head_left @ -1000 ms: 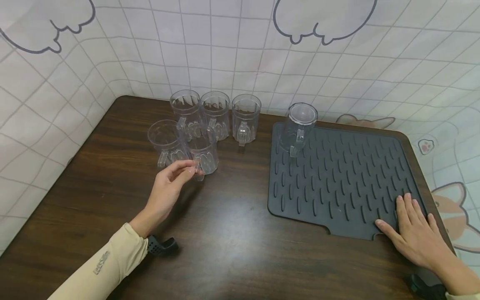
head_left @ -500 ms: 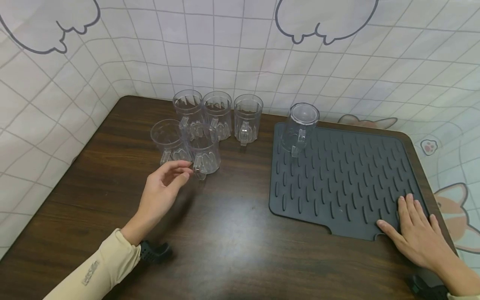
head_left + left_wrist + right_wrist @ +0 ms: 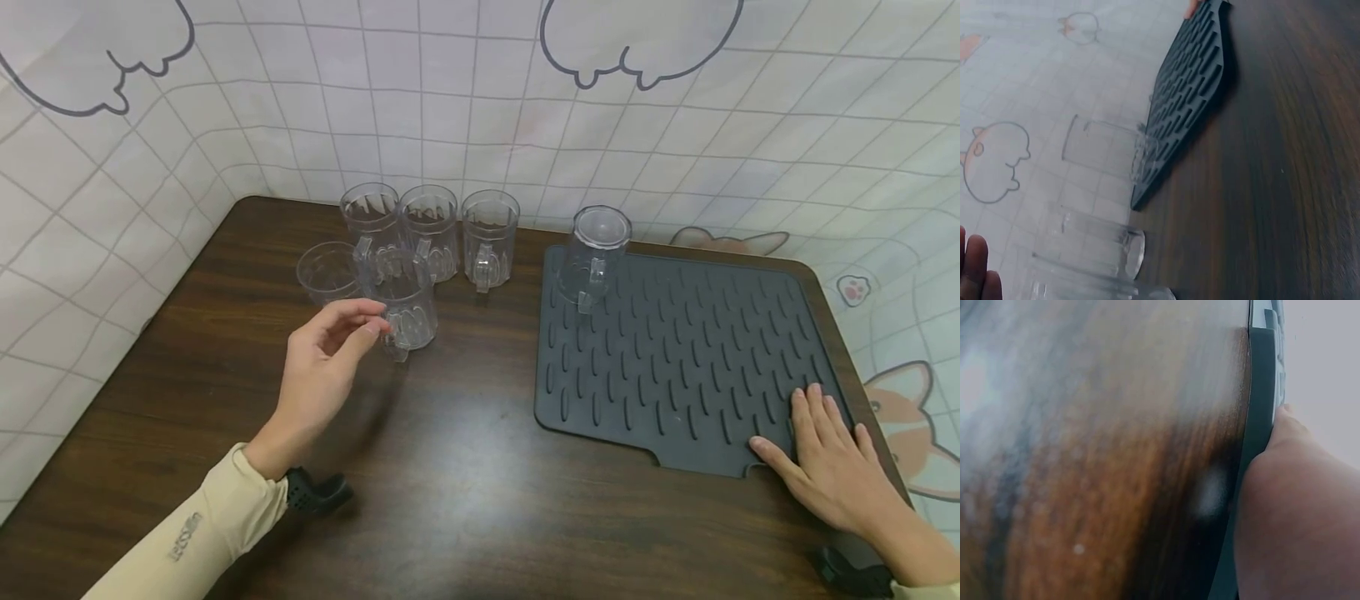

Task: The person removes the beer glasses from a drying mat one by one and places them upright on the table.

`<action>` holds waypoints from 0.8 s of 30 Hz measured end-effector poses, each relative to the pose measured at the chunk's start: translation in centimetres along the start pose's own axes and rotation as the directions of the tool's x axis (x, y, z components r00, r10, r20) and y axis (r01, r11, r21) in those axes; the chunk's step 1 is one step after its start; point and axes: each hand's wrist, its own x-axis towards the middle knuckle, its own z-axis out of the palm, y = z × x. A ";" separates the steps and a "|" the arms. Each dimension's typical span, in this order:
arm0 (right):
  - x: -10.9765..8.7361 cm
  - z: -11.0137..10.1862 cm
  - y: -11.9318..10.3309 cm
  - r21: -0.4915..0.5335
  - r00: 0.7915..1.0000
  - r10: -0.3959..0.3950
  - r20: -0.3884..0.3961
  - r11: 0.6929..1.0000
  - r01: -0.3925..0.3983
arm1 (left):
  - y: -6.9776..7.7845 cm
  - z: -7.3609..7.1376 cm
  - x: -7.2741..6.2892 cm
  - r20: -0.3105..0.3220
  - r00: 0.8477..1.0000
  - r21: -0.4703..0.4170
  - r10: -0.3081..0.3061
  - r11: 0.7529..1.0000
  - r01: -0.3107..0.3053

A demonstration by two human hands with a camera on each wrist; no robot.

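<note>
My left hand (image 3: 322, 346) hovers at the near clear mug (image 3: 414, 321), its fingers loosely curved and holding nothing. Thumb and index fingertips overlap that mug's handle in the head view. Behind the hand, partly covered by it, stands another clear mug (image 3: 327, 268). In the left wrist view, only some fingers (image 3: 974, 265) show at the lower left edge. My right hand (image 3: 840, 475) lies flat with spread fingers on the near right corner of a dark ridged drying mat (image 3: 675, 358); the right wrist view shows the hand (image 3: 1297, 506) along the mat's edge.
Three upright clear mugs line the back: left (image 3: 371, 212), middle (image 3: 431, 217) and right (image 3: 491, 225). One mug (image 3: 596, 250) stands upside down on the mat's far left corner. A patterned white cloth wall (image 3: 495, 100) rises behind the brown wooden table (image 3: 480, 500).
My left hand's fingers have come off the near mug's handle, and the hand has drawn back slightly left, then risen a little. The right hand stays on the mat; the mugs have not moved.
</note>
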 end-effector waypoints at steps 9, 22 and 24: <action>0.1 0.0 0.0 0.006 1.000 -0.003 -0.012 1.000 0.003 | -0.2 2.2 0.7 0.048 0.999 -0.036 0.020 0.999 -0.019; 0.0 0.0 -0.1 0.002 1.000 -0.003 -0.014 1.000 0.003 | -0.3 6.0 1.8 0.178 0.983 -0.100 0.042 0.995 -0.025; 0.0 -0.1 -0.1 0.004 1.000 -0.007 -0.012 1.000 0.007 | -0.3 6.6 2.0 0.190 0.981 -0.103 0.040 0.995 -0.021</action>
